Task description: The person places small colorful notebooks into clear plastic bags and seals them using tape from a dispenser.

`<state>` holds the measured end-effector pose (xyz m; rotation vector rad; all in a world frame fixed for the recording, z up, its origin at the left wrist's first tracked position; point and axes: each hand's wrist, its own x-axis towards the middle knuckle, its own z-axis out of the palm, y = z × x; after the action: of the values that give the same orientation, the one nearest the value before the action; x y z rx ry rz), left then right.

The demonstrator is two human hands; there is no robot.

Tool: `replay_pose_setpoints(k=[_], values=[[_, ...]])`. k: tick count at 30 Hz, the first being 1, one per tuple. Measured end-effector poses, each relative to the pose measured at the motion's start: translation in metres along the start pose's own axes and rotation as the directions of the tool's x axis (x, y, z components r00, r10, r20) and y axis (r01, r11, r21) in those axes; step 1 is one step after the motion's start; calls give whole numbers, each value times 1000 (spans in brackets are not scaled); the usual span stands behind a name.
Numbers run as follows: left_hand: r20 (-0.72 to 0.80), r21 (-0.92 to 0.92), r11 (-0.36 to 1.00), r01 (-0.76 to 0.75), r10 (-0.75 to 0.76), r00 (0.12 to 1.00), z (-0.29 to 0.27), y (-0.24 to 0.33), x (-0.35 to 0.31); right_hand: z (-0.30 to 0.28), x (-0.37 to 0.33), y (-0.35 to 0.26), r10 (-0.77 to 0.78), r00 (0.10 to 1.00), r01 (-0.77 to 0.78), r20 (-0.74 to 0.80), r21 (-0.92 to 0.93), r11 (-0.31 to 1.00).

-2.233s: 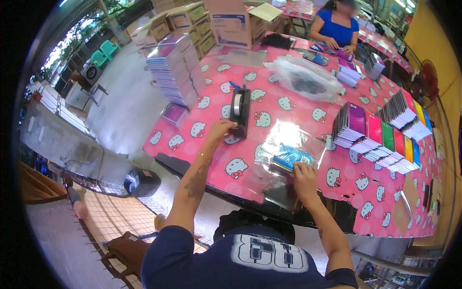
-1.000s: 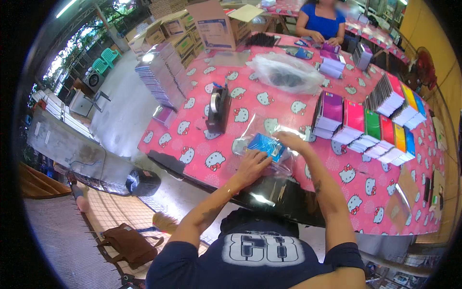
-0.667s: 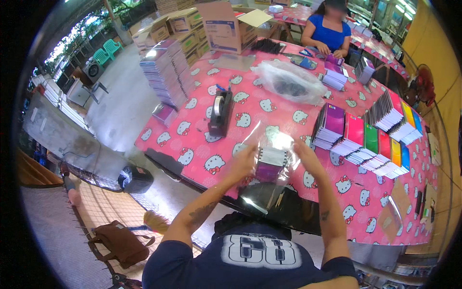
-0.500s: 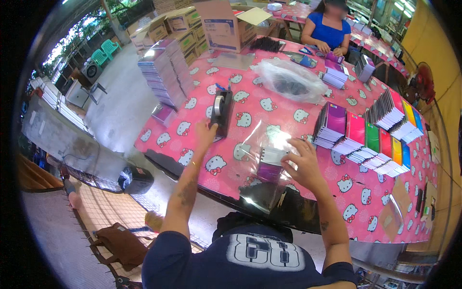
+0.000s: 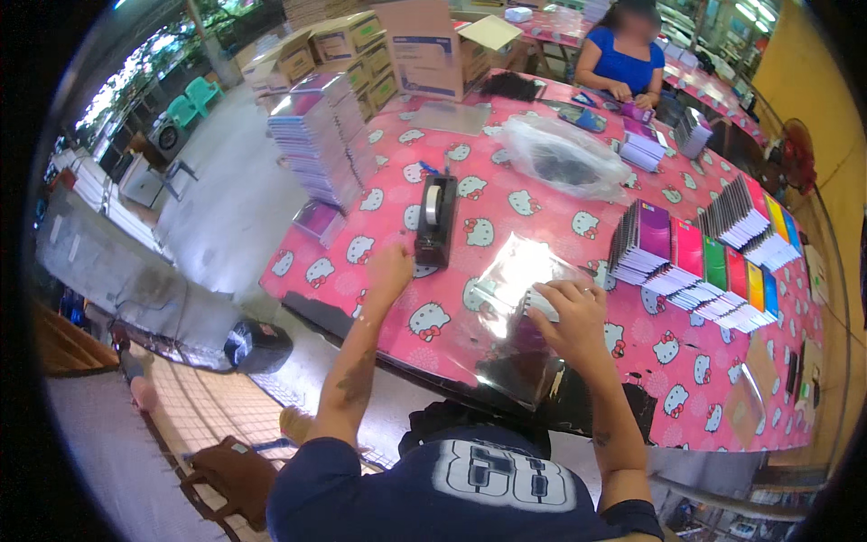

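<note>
Open pink table (image 5: 506, 194) lies in the middle of the frame, between the black tape dispenser (image 5: 435, 220) and the row of coloured notebooks (image 5: 695, 262) at right; a hand could pass there. The left hand (image 5: 390, 271) sits just below-left of the dispenser, which blocks the way straight up the frame. The right hand (image 5: 571, 312) rests on a clear plastic sleeve (image 5: 515, 316) that covers the near table edge at centre. Further up, a crumpled clear bag (image 5: 564, 158) stands in the way, and at upper left a tall stack of notebooks (image 5: 316, 144) walls off that side. Bare table shows at lower right, below the coloured row.
</note>
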<state>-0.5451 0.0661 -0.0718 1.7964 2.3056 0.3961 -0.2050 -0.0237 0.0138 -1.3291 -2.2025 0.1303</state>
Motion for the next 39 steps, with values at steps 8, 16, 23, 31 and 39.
replay_pose_setpoints(k=[8, 16, 23, 31, 39], values=[[106, -833, 402, -380, 791, 603, 10, 106, -31, 10, 14, -18, 77, 986, -72, 150, -39, 997], [-49, -711, 259, -654, 909, 414, -17, 122, -18, -12, -24, 42, 234, 971, -223, -45, 169, 960], [-242, -466, 203, -861, 907, 345, 18, 164, -35, 37, -51, 67, -115, 992, 104, 50, 188, 977], [-265, -597, 505, -623, 609, 747, 51, 185, -64, 58, -52, 99, -30, 997, -11, 75, 498, 867], [355, -920, 386, 72, 737, 575, 46, 136, -54, 65, -1, 129, 49, 851, -500, 522, 779, 378]])
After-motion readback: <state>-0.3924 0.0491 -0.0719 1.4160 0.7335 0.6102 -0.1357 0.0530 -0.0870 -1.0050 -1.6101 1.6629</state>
